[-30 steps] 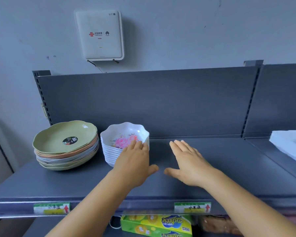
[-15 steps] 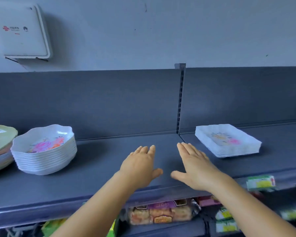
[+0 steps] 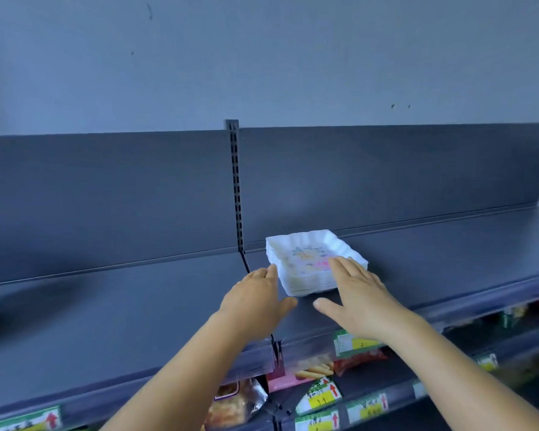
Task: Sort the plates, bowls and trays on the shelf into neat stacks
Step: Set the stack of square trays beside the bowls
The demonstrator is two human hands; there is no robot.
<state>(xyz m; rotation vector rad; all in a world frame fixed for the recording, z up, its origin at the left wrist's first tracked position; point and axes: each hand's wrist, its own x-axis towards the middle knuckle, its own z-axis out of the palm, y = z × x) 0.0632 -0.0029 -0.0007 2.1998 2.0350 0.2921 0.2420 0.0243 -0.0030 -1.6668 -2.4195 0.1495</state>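
Tray stack (image 3: 305,259) at frame centre lies between both flat, empty hands: left hand (image 3: 255,298) beside its left edge, right hand (image 3: 357,293) overlapping its right.

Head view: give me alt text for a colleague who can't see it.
Both open hands, left hand and right hand, reach toward a stack of white square trays on a dark grey shelf; price tags line its front edge.
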